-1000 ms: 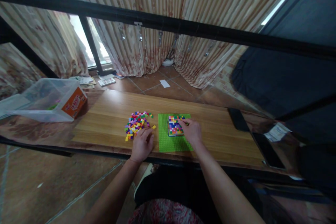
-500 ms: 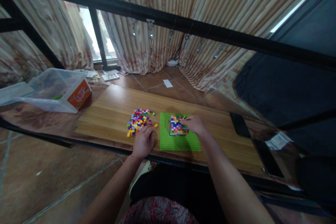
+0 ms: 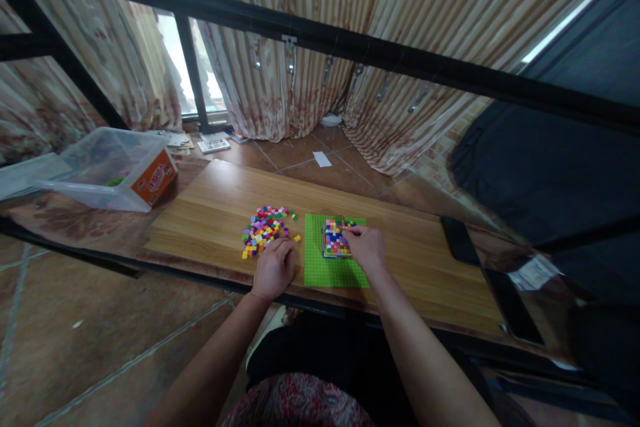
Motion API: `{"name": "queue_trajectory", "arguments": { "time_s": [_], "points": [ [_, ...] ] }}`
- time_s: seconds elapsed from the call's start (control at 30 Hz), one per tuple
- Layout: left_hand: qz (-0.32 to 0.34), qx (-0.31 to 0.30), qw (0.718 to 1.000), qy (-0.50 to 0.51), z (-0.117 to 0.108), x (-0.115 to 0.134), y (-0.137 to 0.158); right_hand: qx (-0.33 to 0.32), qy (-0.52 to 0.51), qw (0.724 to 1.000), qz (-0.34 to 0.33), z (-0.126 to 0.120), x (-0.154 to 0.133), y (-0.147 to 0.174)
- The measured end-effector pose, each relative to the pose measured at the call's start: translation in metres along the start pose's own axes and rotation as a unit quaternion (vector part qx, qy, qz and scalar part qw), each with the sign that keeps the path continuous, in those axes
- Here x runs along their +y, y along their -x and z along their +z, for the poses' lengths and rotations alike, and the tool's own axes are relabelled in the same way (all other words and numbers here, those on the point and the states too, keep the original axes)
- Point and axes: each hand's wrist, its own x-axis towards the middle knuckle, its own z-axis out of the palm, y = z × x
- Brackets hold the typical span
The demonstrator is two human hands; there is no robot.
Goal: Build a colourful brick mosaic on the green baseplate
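Observation:
A green studded baseplate (image 3: 335, 273) lies on the wooden board, bearing a square block of many-coloured building bricks (image 3: 336, 240). Over the right part of that block is my right hand (image 3: 367, 247), its fingertips pinched together at the top surface. Whatever sits between those fingertips is too small to make out. Left of the baseplate spreads a loose pile of small coloured bricks (image 3: 265, 223). My left hand (image 3: 274, 270) rests at the pile's near edge with its fingers curled together; what they hold, if anything, is hidden. A lone yellow brick (image 3: 297, 238) lies just beyond it.
A clear plastic box (image 3: 105, 193) with an orange label stands at the far left. Two dark phone-like slabs, one a black phone (image 3: 459, 240), lie at the right end of the wooden board (image 3: 200, 213). A black metal bar (image 3: 320, 40) crosses beyond the board.
My right hand has shifted slightly nearer to me, its fingers now bent more steeply down onto the brick block. My left hand has stayed almost in place.

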Motion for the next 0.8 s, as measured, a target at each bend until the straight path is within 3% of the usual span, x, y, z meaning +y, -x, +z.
{"name": "queue_trajectory", "arguments": {
  "time_s": [0.53,0.8],
  "points": [
    [0.004,0.008,1.0,-0.016,0.001,0.0,-0.001,0.042,-0.029,0.999,-0.019,0.008,-0.001,0.01],
    [0.005,0.013,1.0,-0.022,0.003,0.0,-0.001,0.039,-0.023,0.998,-0.035,-0.01,0.004,0.008]
  ]
}}
